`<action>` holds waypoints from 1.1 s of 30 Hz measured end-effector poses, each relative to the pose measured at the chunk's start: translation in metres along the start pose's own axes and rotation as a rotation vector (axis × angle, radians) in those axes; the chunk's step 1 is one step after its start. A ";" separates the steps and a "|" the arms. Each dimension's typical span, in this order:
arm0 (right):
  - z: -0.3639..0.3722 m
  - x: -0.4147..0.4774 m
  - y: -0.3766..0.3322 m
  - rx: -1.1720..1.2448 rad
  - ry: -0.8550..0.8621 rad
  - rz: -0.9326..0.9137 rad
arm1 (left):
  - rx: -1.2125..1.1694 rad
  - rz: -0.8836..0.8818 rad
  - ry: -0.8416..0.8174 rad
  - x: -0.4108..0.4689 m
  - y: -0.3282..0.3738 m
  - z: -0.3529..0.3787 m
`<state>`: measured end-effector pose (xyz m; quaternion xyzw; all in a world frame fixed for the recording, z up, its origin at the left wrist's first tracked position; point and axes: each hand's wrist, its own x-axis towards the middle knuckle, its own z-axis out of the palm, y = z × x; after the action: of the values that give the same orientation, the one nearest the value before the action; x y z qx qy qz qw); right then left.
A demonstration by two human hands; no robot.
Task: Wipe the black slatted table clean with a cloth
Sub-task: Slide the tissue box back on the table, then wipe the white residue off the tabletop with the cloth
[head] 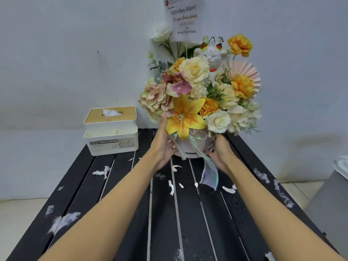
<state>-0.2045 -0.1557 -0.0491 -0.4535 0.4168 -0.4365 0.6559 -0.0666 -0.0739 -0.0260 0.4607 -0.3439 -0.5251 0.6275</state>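
Head view, one frame. The black slatted table runs away from me to the wall. White paper scraps and pale smears litter the slats, thickest along both long edges. No cloth is in view, so I judge wiping has not begun. Both hands are on the flower pot at the far middle of the table. The left hand is laid against its left side, thumb up among the blooms, and the right hand is curled round its right side. I cannot tell whether the base sits on the slats or is just off them. As I read it, the step in hand is clearing the arrangement so the surface beneath can be wiped. To do it well, lift straight and keep the pot upright: the bouquet looks top-heavy, with a cat figurine and a card standing high. Mind the trailing ribbon, which hangs down to the slats and could drag scraps. The tissue holder stands near the pot's left, apart from it, so swing away from that side.
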 end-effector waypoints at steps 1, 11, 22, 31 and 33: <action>0.008 -0.001 0.003 -0.009 -0.018 0.007 | -0.012 0.010 0.005 -0.001 0.003 -0.008; 0.059 -0.015 0.019 -0.170 -0.125 -0.141 | 0.069 0.047 0.155 -0.015 0.018 -0.063; -0.027 -0.127 0.002 -0.580 -0.015 -0.151 | 0.580 -0.035 0.460 -0.143 -0.025 -0.005; -0.152 -0.288 0.051 -1.300 0.103 -0.066 | 1.269 0.279 -0.236 -0.269 -0.114 0.047; -0.151 -0.287 0.064 -1.426 0.092 -0.086 | 1.397 0.311 -0.300 -0.275 -0.126 0.046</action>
<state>-0.4119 0.0953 -0.1037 -0.7690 0.6095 -0.1019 0.1637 -0.2098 0.1811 -0.1143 0.6226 -0.7423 -0.1454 0.2006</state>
